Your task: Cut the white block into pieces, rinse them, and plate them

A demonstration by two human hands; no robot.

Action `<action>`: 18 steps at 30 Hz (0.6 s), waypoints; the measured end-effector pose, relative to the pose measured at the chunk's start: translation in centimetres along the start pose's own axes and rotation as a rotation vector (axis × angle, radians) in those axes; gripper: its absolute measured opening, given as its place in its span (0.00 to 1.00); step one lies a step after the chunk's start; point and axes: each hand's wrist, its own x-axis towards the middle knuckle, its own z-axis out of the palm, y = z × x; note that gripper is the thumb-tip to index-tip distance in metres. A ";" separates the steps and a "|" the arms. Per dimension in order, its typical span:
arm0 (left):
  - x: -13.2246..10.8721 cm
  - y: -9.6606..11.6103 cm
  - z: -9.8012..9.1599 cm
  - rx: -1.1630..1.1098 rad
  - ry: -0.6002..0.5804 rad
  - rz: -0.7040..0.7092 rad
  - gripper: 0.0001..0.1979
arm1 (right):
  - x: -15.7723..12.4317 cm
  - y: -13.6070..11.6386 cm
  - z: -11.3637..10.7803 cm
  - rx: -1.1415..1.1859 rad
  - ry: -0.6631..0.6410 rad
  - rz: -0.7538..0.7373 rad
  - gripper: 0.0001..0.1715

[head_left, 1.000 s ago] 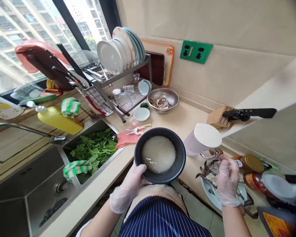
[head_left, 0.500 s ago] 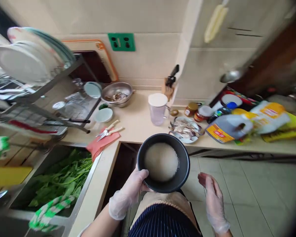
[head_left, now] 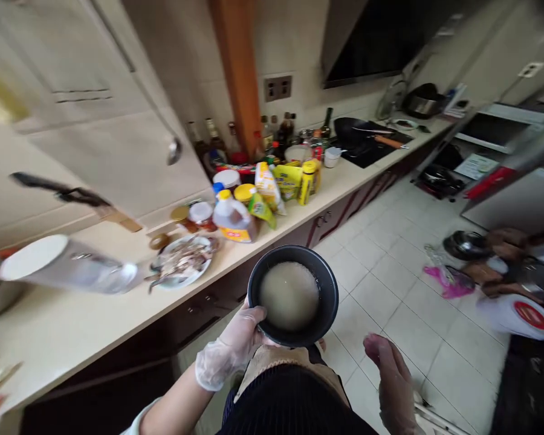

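My gloved left hand (head_left: pixel 240 335) grips the near left rim of a dark rice cooker pot (head_left: pixel 329 296), thumb over the edge and the other fingers beneath. Cloudy water with pale rice (head_left: pixel 290 296) lies in the pot, which is held level in front of my body. Away to the right, my right hand (head_left: pixel 392 374), also in a clear glove, hangs over the floor with its fingers loosely stretched. It holds nothing and does not touch the pot.
On the counter at left are a blurred plastic pitcher (head_left: pixel 86 266), a plate of cut seafood (head_left: pixel 181 263), jars and an oil jug (head_left: pixel 231 217). Farther along, a wok (head_left: pixel 351 130) sits on the stove. Pots and a pink bag (head_left: pixel 451 281) lie on the tiled floor at right.
My view has swung right, from the sink and dish rack to the stove and floor. The pot has come along in my left hand. My right hand stays apart from it.
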 end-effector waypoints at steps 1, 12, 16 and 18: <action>1.4 0.4 2.8 0.027 -0.036 -0.025 0.19 | 1.9 -0.7 -2.3 0.019 0.042 0.022 0.25; 14.3 5.2 29.6 0.192 -0.342 -0.147 0.13 | 18.7 -7.6 -13.9 0.253 0.309 0.029 0.26; 20.9 7.6 36.6 0.256 -0.391 -0.147 0.12 | 25.1 -9.4 -13.9 0.273 0.332 0.030 0.27; 24.8 9.0 39.8 0.292 -0.411 -0.133 0.11 | 29.0 -10.7 -14.1 0.300 0.365 0.022 0.27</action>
